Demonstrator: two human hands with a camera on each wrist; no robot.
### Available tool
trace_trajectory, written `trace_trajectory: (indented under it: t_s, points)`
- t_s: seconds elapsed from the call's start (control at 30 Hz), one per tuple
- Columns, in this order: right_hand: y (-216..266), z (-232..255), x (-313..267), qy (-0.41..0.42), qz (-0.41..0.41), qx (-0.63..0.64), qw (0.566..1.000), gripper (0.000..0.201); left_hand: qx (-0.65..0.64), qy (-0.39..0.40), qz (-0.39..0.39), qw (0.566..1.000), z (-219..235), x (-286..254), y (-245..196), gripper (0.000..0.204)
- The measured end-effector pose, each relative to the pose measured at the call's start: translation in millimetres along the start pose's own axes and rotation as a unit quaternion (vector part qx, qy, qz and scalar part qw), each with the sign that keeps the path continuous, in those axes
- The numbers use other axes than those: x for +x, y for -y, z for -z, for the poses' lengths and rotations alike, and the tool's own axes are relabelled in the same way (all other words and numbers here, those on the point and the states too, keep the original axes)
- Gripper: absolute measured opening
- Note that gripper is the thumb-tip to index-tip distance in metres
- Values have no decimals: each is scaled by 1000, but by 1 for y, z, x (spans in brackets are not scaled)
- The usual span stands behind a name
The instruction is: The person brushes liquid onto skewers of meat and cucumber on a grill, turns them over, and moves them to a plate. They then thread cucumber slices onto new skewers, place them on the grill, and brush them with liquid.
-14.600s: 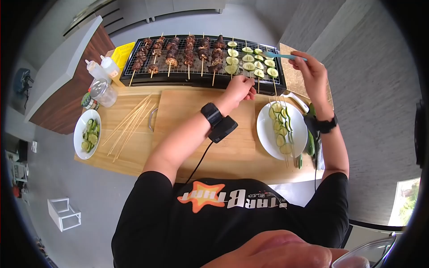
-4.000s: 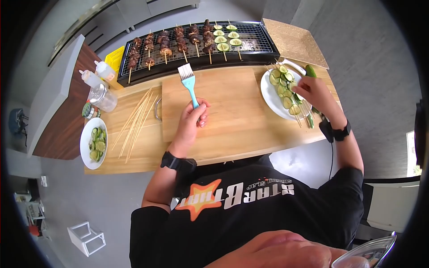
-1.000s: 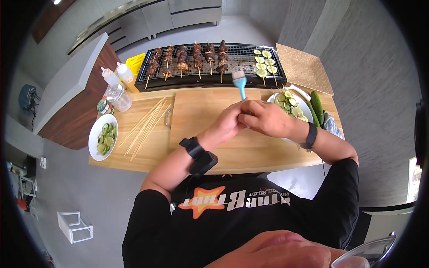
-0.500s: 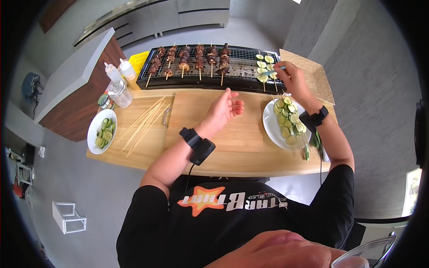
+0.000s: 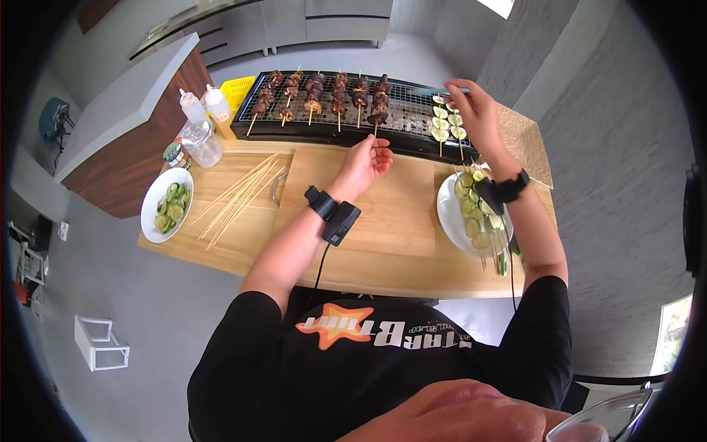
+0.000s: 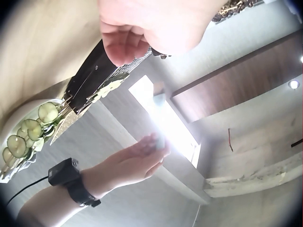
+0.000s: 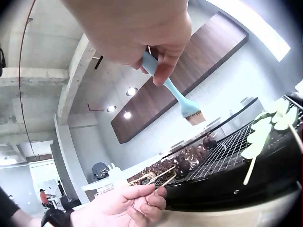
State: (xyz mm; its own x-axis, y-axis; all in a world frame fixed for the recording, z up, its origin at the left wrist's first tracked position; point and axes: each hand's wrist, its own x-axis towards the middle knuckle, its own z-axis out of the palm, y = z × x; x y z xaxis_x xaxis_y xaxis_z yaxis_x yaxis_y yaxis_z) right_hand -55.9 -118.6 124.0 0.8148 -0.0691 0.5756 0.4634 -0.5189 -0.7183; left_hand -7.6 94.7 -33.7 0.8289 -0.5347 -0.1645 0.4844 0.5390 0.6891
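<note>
In the head view, my right hand (image 5: 477, 114) holds a light blue basting brush (image 7: 177, 94) over the right half of the grill (image 5: 412, 110). The right wrist view shows the brush slanting down, its bristles above the wire mesh and close to the meat. At the grill's front edge, my left hand (image 5: 362, 163) pinches the stick end of the rightmost meat skewer (image 5: 381, 99) between thumb and finger. Several more browned meat skewers (image 5: 314, 92) lie to its left. Two skewers of cucumber slices (image 5: 440, 124) lie at the grill's right end.
A white plate (image 5: 451, 221) of cucumber skewers stands right of the cutting board (image 5: 390, 214). Bare wooden sticks (image 5: 239, 199), a white bowl (image 5: 153, 214) of cucumber slices, a clear jar (image 5: 200, 144) and squeeze bottles (image 5: 219, 107) stand at left.
My right hand has carried the brush from the cucumber skewers leftward and away, toward the meat. My left hand has moved up to the rightmost meat skewer's stick end and taken hold of it.
</note>
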Motion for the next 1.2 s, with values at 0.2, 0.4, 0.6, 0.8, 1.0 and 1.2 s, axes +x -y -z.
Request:
trace_trajectory:
  t_s: [0.2,0.4,0.6,0.8,1.0,1.2]
  points:
    - [-39,-59,43,59,21,74,995,23,-16,-25,-16,999,-3,5,1,32]
    - [7,-54,8,122,24,-82,989,23,1,-34,-29,999,-2,8,-2,28]
    - [28,-20,-34,116,-13,-61,991,22,87,-48,-64,993,-10,9,-5,22]
    - [20,29,-41,-8,6,-4,1000,21,157,-56,-105,980,-43,6,-3,21]
    - [-4,40,-25,-49,8,-31,998,22,209,-18,-118,971,-63,16,16,23]
    - [-36,18,-7,-15,-21,-65,998,24,234,13,-81,969,-72,16,26,25]
